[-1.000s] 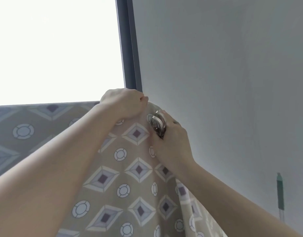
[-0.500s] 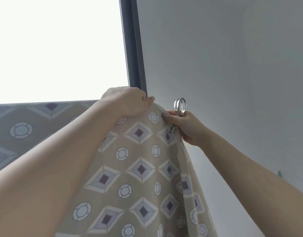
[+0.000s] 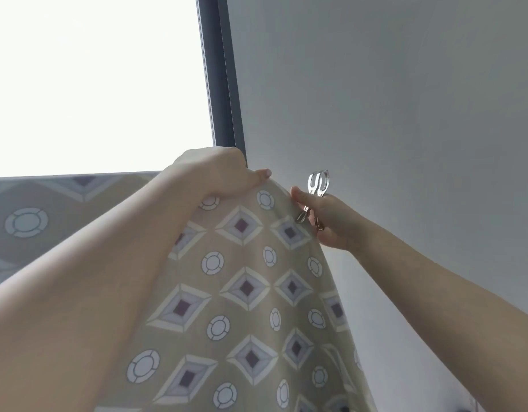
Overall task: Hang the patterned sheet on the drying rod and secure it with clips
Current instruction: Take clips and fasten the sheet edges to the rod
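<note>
The beige patterned sheet [image 3: 242, 292], printed with diamonds and circles, hangs down from overhead; the drying rod under its top fold is hidden. My left hand [image 3: 218, 173] grips the sheet's top edge at the right end. My right hand [image 3: 325, 218] pinches a shiny metal clip [image 3: 316, 188] at the sheet's right edge, jaws at the fabric and loop handles pointing up. Whether the clip bites the cloth I cannot tell.
A bright window [image 3: 93, 84] fills the upper left, with a dark frame post [image 3: 224, 84] running down to my left hand. A plain grey wall [image 3: 405, 114] lies behind and to the right. More sheet [image 3: 48, 221] stretches left.
My right hand has swung the clip from the sheet's front face out to its right edge and turned it upright. The left hand kept its grip on the top fold.
</note>
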